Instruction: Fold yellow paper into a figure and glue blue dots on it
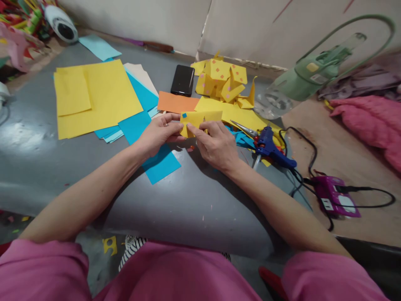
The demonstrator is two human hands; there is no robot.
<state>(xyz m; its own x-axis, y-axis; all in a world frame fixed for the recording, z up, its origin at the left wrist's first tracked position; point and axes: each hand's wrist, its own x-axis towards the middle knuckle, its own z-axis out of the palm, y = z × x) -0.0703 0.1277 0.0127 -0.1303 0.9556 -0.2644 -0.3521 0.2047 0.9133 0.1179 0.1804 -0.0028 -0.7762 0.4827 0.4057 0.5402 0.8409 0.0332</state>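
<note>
Both my hands meet over a small folded yellow paper piece (196,121) with a tiny blue square stuck on it. My left hand (158,133) pinches its left side, fingers closed on the paper. My right hand (216,144) grips its lower right part, thumb and forefinger pressed to it. The piece is held just above a grey mat (188,200), over a blue paper strip (156,161). Behind it lies an orange sheet (177,103) and a heap of finished yellow folded pieces with pink dots (224,81).
Large yellow sheets (94,96) lie on blue ones at the left. A black phone (183,80) sits at the back. Scissors (246,129) and a blue glue gun (271,146) lie right of my hands, its cord running to a purple power strip (336,196). A green fan (316,69) stands at the right.
</note>
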